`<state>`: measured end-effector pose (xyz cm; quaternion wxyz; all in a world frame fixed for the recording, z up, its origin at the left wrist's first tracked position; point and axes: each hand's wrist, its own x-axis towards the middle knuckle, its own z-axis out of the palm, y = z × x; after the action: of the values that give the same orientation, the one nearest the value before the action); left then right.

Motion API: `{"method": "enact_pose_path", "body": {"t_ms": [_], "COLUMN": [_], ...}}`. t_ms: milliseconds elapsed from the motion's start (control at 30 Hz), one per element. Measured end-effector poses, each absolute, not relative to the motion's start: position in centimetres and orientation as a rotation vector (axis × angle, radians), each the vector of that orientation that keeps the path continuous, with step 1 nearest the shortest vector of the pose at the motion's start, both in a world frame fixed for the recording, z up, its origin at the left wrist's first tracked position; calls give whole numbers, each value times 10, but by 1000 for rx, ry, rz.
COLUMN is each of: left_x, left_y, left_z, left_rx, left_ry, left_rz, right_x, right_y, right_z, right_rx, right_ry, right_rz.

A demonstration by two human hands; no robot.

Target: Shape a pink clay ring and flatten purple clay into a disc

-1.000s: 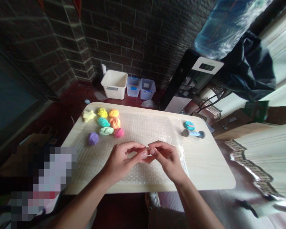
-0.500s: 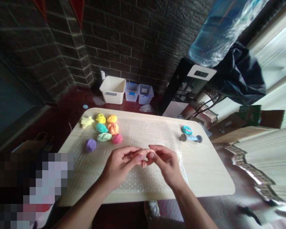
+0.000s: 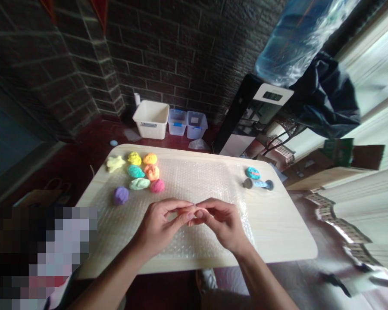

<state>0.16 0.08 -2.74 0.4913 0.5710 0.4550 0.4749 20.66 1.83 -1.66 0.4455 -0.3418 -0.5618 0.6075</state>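
Note:
Between my fingertips, over the near half of the table, is a small peach-pink piece of modelling clay [image 3: 201, 210], mostly covered by fingers. My left hand [image 3: 160, 221] pinches its left side with thumb and fingers. On the other side my right hand [image 3: 224, 224] is closed on it the same way. Bubble wrap [image 3: 197, 181] lies flat under both hands. To the left sit several clay lumps, among them a purple lump [image 3: 120, 195], a pink lump [image 3: 157, 185], an orange lump [image 3: 151, 172], a teal lump [image 3: 136, 171] and a pale yellow piece [image 3: 115, 163].
On the table's [image 3: 287, 232] right side are a round blue piece [image 3: 252, 173] with a red line and a dumbbell-shaped item [image 3: 258, 184] with grey ends. A white basket [image 3: 151, 122] and two clear bins [image 3: 177, 122] stand on the floor beyond, near a water dispenser [image 3: 245, 116].
The fingertips of both hands have drawn closer together, and the gap that showed around the peach clay has narrowed. The view has shifted slightly.

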Motion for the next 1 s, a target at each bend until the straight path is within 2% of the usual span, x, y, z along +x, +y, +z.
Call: {"method": "enact_pose_path", "body": {"t_ms": [267, 600, 1000], "left_x": [6, 12, 10], "left_y": [3, 4, 1], "left_z": [-24, -18, -17], "left_rx": [1374, 1146, 1168], "left_ry": [1096, 1025, 1001], "left_rz": [1101, 1251, 1177], "right_x": [206, 200, 205], "right_y": [18, 20, 16], "right_z": [-20, -14, -21], "right_rx": [-895, -916, -909], "right_ry": [-1358, -1157, -1300], "right_rz": [1516, 1464, 1465]}}
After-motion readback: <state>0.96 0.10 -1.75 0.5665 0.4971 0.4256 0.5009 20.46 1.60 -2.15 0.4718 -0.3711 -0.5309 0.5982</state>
